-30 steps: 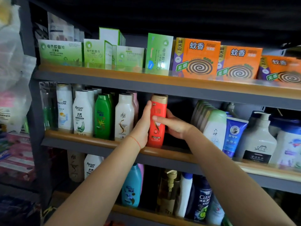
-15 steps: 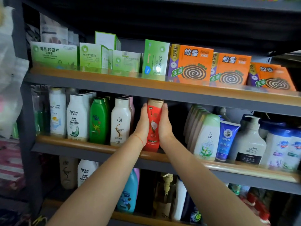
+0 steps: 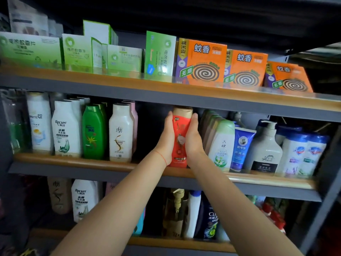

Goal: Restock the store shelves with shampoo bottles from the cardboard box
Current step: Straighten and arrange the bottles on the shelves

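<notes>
Here, red shampoo bottle [image 3: 180, 139] with gold cap, upright on the middle shelf [image 3: 73, 162], at the front rail, in the gap between the white bottle [image 3: 120, 133] on its left and the pale green-capped bottle [image 3: 222, 145] on its right. Pressed between both palms: left hand [image 3: 167, 139] flat against one side, right hand [image 3: 193, 140] against the other, fingers straight and pointing up, each grip released, not curled. Orange mosquito-coil boxes [image 3: 201, 63] on the shelf above.
</notes>
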Demonstrator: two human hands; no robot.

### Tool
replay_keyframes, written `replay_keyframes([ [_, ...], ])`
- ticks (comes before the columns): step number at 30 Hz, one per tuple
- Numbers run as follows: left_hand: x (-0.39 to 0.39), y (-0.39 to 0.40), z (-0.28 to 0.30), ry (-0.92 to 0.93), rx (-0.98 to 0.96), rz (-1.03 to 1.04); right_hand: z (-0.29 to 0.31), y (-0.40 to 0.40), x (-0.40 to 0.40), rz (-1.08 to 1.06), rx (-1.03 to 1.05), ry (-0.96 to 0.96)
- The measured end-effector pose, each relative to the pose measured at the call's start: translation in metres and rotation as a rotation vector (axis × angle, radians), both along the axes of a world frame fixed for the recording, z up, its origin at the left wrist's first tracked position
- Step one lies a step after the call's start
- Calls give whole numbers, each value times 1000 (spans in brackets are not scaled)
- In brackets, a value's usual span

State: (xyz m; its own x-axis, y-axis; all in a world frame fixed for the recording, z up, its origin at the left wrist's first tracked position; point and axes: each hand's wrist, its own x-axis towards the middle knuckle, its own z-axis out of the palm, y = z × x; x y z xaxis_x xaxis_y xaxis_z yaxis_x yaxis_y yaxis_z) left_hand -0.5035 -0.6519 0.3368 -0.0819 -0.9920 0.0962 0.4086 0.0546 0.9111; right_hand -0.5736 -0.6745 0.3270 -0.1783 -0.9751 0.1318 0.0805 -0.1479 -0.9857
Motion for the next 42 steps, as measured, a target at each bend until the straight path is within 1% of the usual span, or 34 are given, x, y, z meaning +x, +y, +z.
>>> replay_keyframes([
  [6,-15,-3,-3,44,-23,-77,2,7,-14,-60,2,6],
  [10,-20,-7,-4,39,-27,-114,6,14,-19,-98,-7,14],
  [15,-20,-14,-11,20,-15,-111,0,29,-23,-125,-139,122],
  [18,-21,-17,-13,15,-28,-107,-13,46,-21,-130,-283,252],
  [21,-22,-21,-10,6,-3,-93,-26,68,-22,-97,-382,298],
  [25,-26,-25,-10,0,37,-65,-37,81,-30,-70,-375,328],
  [29,-34,-26,-12,5,61,-87,-49,86,-33,-179,-404,405],
  [34,-41,-23,-10,-14,59,-89,-54,90,-36,-236,-442,310],
  [42,-49,-18,-8,-37,61,-97,-50,89,-40,-265,-431,292],
])
